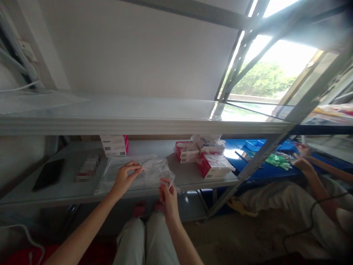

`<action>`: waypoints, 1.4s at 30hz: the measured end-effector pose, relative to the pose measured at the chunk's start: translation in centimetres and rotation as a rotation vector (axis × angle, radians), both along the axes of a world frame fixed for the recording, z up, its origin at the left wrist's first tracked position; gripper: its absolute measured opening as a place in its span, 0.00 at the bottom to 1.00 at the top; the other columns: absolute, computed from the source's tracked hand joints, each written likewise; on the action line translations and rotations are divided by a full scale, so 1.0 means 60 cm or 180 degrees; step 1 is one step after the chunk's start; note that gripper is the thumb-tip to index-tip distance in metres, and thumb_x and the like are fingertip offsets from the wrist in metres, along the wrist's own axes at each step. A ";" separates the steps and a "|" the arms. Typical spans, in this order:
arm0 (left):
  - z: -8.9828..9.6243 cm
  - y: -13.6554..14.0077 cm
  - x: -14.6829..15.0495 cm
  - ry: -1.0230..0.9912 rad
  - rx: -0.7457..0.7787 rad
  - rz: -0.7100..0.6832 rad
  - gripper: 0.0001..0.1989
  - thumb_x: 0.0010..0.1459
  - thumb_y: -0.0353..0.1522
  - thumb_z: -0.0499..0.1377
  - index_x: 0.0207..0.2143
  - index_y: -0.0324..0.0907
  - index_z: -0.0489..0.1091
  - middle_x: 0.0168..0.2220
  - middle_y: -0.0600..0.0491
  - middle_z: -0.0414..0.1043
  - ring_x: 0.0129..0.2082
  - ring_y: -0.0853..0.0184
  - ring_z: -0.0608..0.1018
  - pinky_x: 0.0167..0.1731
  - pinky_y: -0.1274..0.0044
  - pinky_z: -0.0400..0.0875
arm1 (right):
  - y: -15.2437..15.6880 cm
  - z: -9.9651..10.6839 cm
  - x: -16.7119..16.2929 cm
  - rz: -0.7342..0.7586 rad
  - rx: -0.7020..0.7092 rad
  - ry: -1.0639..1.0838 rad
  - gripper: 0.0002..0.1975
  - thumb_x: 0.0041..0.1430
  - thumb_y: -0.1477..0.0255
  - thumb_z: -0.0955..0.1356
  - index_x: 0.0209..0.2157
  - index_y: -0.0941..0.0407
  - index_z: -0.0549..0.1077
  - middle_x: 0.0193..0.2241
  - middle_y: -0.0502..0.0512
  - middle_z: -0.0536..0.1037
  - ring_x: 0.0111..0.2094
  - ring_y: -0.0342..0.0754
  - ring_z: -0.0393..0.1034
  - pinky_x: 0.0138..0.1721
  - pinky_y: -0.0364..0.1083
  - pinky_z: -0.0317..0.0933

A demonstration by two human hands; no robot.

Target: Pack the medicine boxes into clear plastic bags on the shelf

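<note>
A clear plastic bag (156, 167) is spread over the shelf in front of me, creased and see-through. My left hand (125, 180) is closed in a pinch at the bag's middle, thumb against fingertips. Nearer to me, my right hand (169, 198) pinches the bag's right-hand edge, which rises a little between the fingers. More flat clear plastic (107, 180) lies under and left of my left hand; where one sheet ends and another begins is hard to make out.
Plastic-wrapped pink-and-white boxes (216, 165) stand right of the bag; another box (113, 145) is behind it. A black tablet-like slab (49, 175) lies left. An upper shelf edge (143, 127) crosses above. Beyond a metal post (256, 158), a co-worker's hands (303, 162) work beside green packets (277, 161).
</note>
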State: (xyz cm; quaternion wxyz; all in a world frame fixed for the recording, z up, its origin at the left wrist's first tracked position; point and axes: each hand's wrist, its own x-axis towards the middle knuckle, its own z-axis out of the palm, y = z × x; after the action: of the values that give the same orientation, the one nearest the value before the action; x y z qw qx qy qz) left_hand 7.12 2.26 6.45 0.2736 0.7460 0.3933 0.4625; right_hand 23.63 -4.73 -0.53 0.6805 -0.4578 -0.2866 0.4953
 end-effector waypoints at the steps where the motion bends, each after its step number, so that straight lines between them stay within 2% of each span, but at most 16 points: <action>1: 0.000 0.000 -0.003 0.0012 0.0009 -0.0006 0.14 0.54 0.41 0.58 0.28 0.43 0.78 0.30 0.52 0.73 0.33 0.65 0.75 0.36 0.76 0.66 | 0.003 0.010 0.018 -0.0018 0.0005 0.0028 0.24 0.41 0.53 0.71 0.34 0.57 0.68 0.14 0.40 0.63 0.10 0.34 0.49 0.11 0.36 0.40; 6: -0.014 0.009 -0.032 0.0037 0.0163 0.0324 0.14 0.54 0.42 0.57 0.28 0.43 0.77 0.30 0.52 0.73 0.34 0.65 0.74 0.37 0.75 0.66 | -0.002 0.030 0.105 -0.0213 0.0215 -0.0111 0.20 0.43 0.56 0.71 0.32 0.57 0.70 0.12 0.39 0.59 0.11 0.33 0.46 0.11 0.35 0.38; 11: -0.052 0.005 -0.053 0.0157 0.0314 0.0466 0.14 0.54 0.43 0.58 0.28 0.44 0.77 0.30 0.53 0.71 0.35 0.64 0.73 0.39 0.74 0.65 | -0.011 0.023 0.179 -0.0285 0.0242 -0.0709 0.20 0.42 0.56 0.72 0.30 0.57 0.70 0.14 0.44 0.69 0.10 0.37 0.56 0.12 0.37 0.48; 16: -0.072 -0.023 -0.060 0.0368 0.0293 0.0160 0.12 0.56 0.40 0.57 0.29 0.44 0.76 0.33 0.52 0.70 0.38 0.65 0.73 0.41 0.74 0.65 | -0.032 0.007 0.197 -0.0036 -0.0025 -0.0567 0.18 0.43 0.56 0.71 0.27 0.55 0.68 0.20 0.49 0.75 0.17 0.46 0.70 0.18 0.42 0.62; 20: -0.081 -0.061 -0.071 0.0506 0.0405 -0.0027 0.09 0.56 0.37 0.57 0.27 0.43 0.73 0.34 0.52 0.70 0.38 0.65 0.73 0.41 0.76 0.66 | -0.049 -0.028 0.199 0.0134 -0.0342 -0.0063 0.17 0.40 0.60 0.74 0.26 0.55 0.69 0.20 0.49 0.75 0.19 0.46 0.71 0.22 0.44 0.67; 24: -0.111 -0.091 -0.087 0.0601 0.0277 0.0013 0.09 0.56 0.37 0.57 0.27 0.44 0.72 0.34 0.52 0.72 0.37 0.65 0.74 0.40 0.77 0.68 | -0.076 -0.067 0.203 0.0301 -0.0608 -0.0109 0.20 0.34 0.60 0.77 0.26 0.57 0.71 0.23 0.51 0.76 0.20 0.43 0.71 0.25 0.42 0.68; 27: -0.128 -0.092 -0.096 0.0441 -0.0080 0.0166 0.12 0.55 0.41 0.56 0.28 0.44 0.73 0.33 0.52 0.74 0.36 0.64 0.76 0.39 0.77 0.69 | -0.106 -0.064 0.212 0.1083 -0.0655 -0.0421 0.20 0.38 0.58 0.76 0.28 0.58 0.72 0.26 0.52 0.77 0.22 0.43 0.72 0.26 0.42 0.67; 30: -0.124 -0.069 -0.102 0.0314 -0.0517 0.0189 0.16 0.56 0.45 0.54 0.28 0.43 0.72 0.29 0.53 0.75 0.32 0.63 0.77 0.36 0.76 0.71 | -0.115 -0.023 0.235 0.2634 -0.0528 -0.0954 0.23 0.42 0.62 0.75 0.40 0.57 0.73 0.36 0.56 0.78 0.30 0.46 0.74 0.31 0.44 0.67; 32: -0.115 -0.041 -0.104 0.0267 -0.0720 0.0096 0.18 0.55 0.47 0.54 0.28 0.43 0.71 0.27 0.53 0.74 0.31 0.63 0.77 0.36 0.74 0.71 | -0.087 0.013 0.253 0.3299 -0.0352 -0.1481 0.26 0.44 0.64 0.74 0.47 0.55 0.72 0.42 0.58 0.77 0.37 0.48 0.73 0.37 0.46 0.67; 33: -0.110 -0.025 -0.104 0.0220 -0.0796 0.0036 0.18 0.54 0.48 0.54 0.28 0.43 0.71 0.26 0.53 0.74 0.30 0.62 0.77 0.35 0.74 0.72 | -0.061 0.029 0.259 0.3185 -0.0206 -0.1738 0.24 0.47 0.64 0.72 0.47 0.55 0.72 0.42 0.57 0.77 0.40 0.48 0.72 0.40 0.46 0.66; 34: -0.106 -0.008 -0.104 0.0164 -0.0878 -0.0032 0.19 0.53 0.49 0.55 0.28 0.43 0.71 0.27 0.53 0.74 0.29 0.62 0.77 0.35 0.73 0.72 | -0.028 0.042 0.261 0.2774 -0.0033 -0.1899 0.20 0.49 0.63 0.71 0.45 0.55 0.73 0.40 0.57 0.77 0.39 0.47 0.71 0.40 0.46 0.65; 36: -0.099 0.027 -0.101 0.0064 -0.1043 -0.0175 0.19 0.50 0.49 0.57 0.29 0.42 0.70 0.27 0.53 0.73 0.27 0.63 0.77 0.32 0.73 0.73 | 0.051 0.060 0.251 0.1583 0.0196 -0.2039 0.15 0.53 0.61 0.68 0.39 0.56 0.75 0.37 0.55 0.77 0.34 0.45 0.70 0.36 0.45 0.65; 37: -0.095 0.043 -0.097 0.0022 -0.1105 -0.0249 0.19 0.49 0.49 0.58 0.29 0.42 0.70 0.27 0.54 0.73 0.26 0.63 0.77 0.31 0.72 0.73 | 0.091 0.064 0.238 0.1215 0.0187 -0.2061 0.14 0.55 0.62 0.66 0.40 0.55 0.75 0.39 0.55 0.76 0.35 0.45 0.70 0.35 0.45 0.64; 38: -0.092 0.058 -0.092 -0.0031 -0.1139 -0.0301 0.19 0.48 0.49 0.59 0.29 0.42 0.70 0.27 0.54 0.72 0.26 0.63 0.77 0.30 0.72 0.73 | 0.129 0.066 0.222 0.1085 0.0140 -0.2118 0.14 0.55 0.64 0.65 0.40 0.55 0.74 0.40 0.55 0.76 0.36 0.45 0.69 0.35 0.45 0.64; 40: -0.083 0.084 -0.079 -0.0170 -0.1166 -0.0371 0.19 0.47 0.48 0.60 0.28 0.41 0.70 0.27 0.53 0.71 0.27 0.64 0.76 0.30 0.72 0.74 | 0.189 0.069 0.181 0.1226 0.0188 -0.2222 0.13 0.49 0.69 0.69 0.38 0.56 0.75 0.35 0.54 0.77 0.35 0.47 0.69 0.36 0.45 0.63; 42: -0.074 0.107 -0.062 -0.0362 -0.1204 -0.0390 0.19 0.45 0.48 0.61 0.28 0.40 0.70 0.28 0.52 0.71 0.29 0.63 0.76 0.30 0.71 0.74 | 0.227 0.072 0.137 0.1511 0.0525 -0.2391 0.15 0.44 0.73 0.72 0.38 0.55 0.76 0.38 0.52 0.77 0.41 0.48 0.69 0.43 0.45 0.61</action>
State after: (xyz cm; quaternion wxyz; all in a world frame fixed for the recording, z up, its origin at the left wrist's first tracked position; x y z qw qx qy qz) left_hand 3.42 8.68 2.03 0.4582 0.6765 0.4110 0.4042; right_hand 31.87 8.88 3.78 0.4310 -0.4717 -0.6492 0.4127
